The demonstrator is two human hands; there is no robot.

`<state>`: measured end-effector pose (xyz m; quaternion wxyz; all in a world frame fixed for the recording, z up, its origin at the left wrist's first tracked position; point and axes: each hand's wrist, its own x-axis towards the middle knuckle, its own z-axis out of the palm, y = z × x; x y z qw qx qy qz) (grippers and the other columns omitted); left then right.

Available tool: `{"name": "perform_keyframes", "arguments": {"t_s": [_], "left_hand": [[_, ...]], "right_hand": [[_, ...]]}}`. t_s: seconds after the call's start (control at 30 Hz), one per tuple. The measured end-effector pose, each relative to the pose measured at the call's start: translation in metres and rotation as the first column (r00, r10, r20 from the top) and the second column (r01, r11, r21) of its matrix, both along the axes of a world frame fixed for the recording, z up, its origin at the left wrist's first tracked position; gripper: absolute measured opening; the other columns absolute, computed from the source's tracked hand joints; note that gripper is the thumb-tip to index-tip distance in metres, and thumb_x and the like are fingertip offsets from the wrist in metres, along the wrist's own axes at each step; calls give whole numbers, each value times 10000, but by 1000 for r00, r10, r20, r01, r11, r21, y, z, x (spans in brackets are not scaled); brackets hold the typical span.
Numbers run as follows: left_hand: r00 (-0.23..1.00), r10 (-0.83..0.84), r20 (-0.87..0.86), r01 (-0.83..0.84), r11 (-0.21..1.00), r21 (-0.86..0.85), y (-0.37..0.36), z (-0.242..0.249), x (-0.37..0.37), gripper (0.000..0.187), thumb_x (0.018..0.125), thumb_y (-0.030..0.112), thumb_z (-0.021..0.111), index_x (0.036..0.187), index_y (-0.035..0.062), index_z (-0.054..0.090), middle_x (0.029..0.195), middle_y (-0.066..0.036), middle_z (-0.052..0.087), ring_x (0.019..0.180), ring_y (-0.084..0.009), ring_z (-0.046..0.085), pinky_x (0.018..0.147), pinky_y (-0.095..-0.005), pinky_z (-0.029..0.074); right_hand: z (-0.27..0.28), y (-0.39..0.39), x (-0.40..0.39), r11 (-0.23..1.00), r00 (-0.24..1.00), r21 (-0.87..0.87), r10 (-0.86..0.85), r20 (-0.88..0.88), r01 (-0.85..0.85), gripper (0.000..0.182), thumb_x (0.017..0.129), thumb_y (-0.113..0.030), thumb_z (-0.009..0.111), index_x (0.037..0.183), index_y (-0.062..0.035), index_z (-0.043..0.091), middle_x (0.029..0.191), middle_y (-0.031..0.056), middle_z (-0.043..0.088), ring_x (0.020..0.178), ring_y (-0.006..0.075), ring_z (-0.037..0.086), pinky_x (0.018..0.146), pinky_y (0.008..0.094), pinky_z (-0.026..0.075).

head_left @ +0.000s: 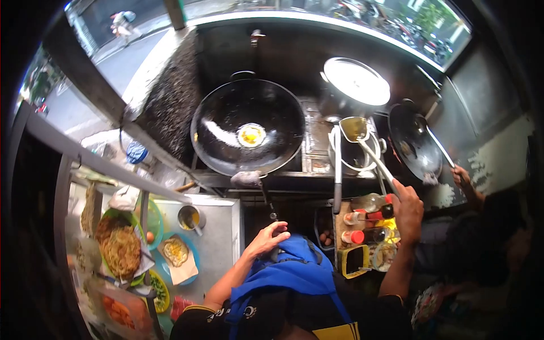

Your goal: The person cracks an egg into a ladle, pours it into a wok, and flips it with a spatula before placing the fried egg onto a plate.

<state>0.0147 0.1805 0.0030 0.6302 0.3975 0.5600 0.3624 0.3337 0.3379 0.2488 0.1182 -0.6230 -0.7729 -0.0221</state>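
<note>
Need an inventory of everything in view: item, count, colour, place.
Large wok: 1, black, stove
Frying egg: 1, white-yellow, in large wok
Lidded pot: 1, silver, behind small pot
Small pot: 1, silver, under ladle
Ladle: 1, metallic, right hand
Second wok: 1, dark, right
Bottles: several, some red-capped, beside right forearm
Raw eggs: several, brown, left of bottles
Noodles: one heap, tan, left
Cooked egg: 1, yellow-white, left counter
Mug: 1, metallic, left counter
Pedestrian: 1, outside
Co-worker's hand: 1, far right
Left hand: 1, below large wok
Right hand: 1, on ladle handle
</note>
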Motion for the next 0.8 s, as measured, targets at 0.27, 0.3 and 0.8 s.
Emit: {"name": "perform_keyframes", "arguments": {"t_s": [0.27, 0.3, 0.8], "left_hand": [[986, 167, 1, -167, 985, -46, -40, -13, -13, 590, 898, 339, 703, 1353, 11, 522, 1284, -168, 609, 1142, -233, 616, 994, -345, 478], [980, 198, 6, -198, 979, -41, -46, -15, -13, 587, 899, 338, 700, 1353, 12, 521, 1285, -167, 608, 1142, -234, 617, 996, -344, 478], [935, 353, -24, -354, 933, -61, -102, -11, -24, 602, 906, 347, 701, 1372, 20, 505, 1316, -147, 590, 1167, -235, 597, 1000, -347, 469]], "right_hand": [[13, 6, -71, 933, 935, -70, 351, -40, -353, 394, 819, -92, 721, 1202, -161, 657, 892, 127, 609, 797, 346, 638, 691, 445, 498], [4, 13, -84, 913, 919, -104, 394, -25, -395, 382, 831, -106, 701, 1197, -203, 651, 912, 129, 628, 799, 349, 649, 706, 443, 521], [-87, 145, -257, 827, 772, 19, 516, 370, -562, 148, 905, -139, 572, 1021, -164, 662, 951, 122, 627, 819, 272, 689, 685, 409, 534]]}}
